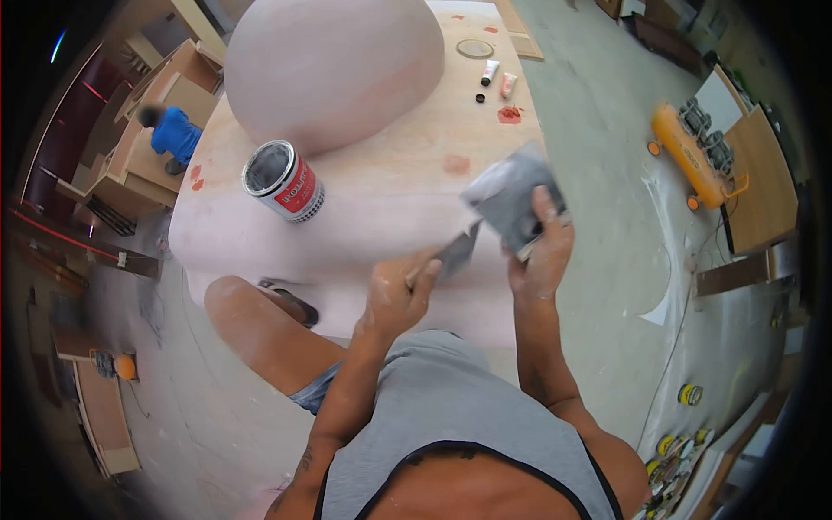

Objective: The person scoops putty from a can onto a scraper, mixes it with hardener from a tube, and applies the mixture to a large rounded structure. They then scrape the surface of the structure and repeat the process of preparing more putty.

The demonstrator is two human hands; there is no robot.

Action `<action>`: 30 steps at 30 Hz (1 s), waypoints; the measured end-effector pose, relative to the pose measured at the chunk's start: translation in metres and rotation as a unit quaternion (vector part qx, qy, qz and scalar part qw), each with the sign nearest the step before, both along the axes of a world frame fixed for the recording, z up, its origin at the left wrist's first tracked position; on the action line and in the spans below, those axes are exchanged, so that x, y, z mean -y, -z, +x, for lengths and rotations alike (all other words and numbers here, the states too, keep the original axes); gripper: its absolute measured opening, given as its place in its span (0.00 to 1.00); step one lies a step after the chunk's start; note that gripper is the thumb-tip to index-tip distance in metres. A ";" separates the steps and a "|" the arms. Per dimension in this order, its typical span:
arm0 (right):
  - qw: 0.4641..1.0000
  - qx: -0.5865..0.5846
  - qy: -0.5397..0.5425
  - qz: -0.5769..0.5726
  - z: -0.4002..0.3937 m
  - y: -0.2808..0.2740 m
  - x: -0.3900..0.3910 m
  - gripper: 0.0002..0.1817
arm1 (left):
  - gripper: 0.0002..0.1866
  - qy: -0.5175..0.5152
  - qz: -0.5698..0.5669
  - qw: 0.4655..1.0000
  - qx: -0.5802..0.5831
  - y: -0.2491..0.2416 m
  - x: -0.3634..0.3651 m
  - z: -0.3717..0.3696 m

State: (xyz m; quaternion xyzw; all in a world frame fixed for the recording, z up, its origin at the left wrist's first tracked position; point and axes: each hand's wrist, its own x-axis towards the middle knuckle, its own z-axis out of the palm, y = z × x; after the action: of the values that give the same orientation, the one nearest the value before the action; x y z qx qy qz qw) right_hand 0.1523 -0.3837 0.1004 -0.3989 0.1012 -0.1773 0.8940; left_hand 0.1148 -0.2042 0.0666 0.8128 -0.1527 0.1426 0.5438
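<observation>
My left hand [400,290] is closed around the handle of a putty knife [457,254], whose blade points up and right and carries grey paste. My right hand [548,243] grips a flat square plate [511,195] smeared with grey filler, thumb on its upper face. The knife's tip is close to the plate's lower left edge. Left of both hands, an open tin [299,192] with a red label, grey-stained inside, stands on the pale work surface [381,208]. Behind it rises a large smooth pinkish dome [338,69].
Two small tubes [490,72], a black cap [480,98] and a round lid [475,48] lie at the far right of the surface. An orange compressor [689,152] stands on the floor at right. A person in blue [173,132] is beside wooden furniture at left.
</observation>
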 end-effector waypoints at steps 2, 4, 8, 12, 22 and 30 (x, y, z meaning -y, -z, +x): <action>0.998 0.046 0.040 -0.009 0.008 0.008 0.017 0.13 | 0.19 0.051 0.007 0.999 -0.007 0.003 0.000 -0.005; 0.988 0.110 0.108 0.012 0.008 -0.002 0.015 0.15 | 0.18 -0.011 -0.272 0.953 -0.131 -0.015 0.019 0.002; 0.895 0.348 0.033 -0.276 -0.033 0.024 0.019 0.18 | 0.15 0.030 -0.620 0.726 -0.296 -0.003 0.014 0.010; 0.822 0.396 -0.101 -0.397 -0.051 0.018 -0.007 0.28 | 0.16 0.082 -0.647 0.686 -0.322 -0.012 0.020 0.015; 0.768 0.273 0.039 -0.578 -0.026 0.010 0.027 0.22 | 0.19 0.107 -0.640 0.669 -0.364 -0.016 0.043 0.041; 0.919 0.023 -0.149 -0.363 0.016 0.047 0.038 0.17 | 0.18 0.147 -0.566 0.738 -0.337 -0.022 0.064 0.057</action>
State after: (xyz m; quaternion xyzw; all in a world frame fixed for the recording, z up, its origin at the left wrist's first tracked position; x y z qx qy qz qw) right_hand 0.1687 -0.4219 0.0534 -0.7023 -0.0519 -0.0757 0.7059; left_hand 0.1720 -0.2682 0.0881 0.3178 0.0318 -0.1628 0.9335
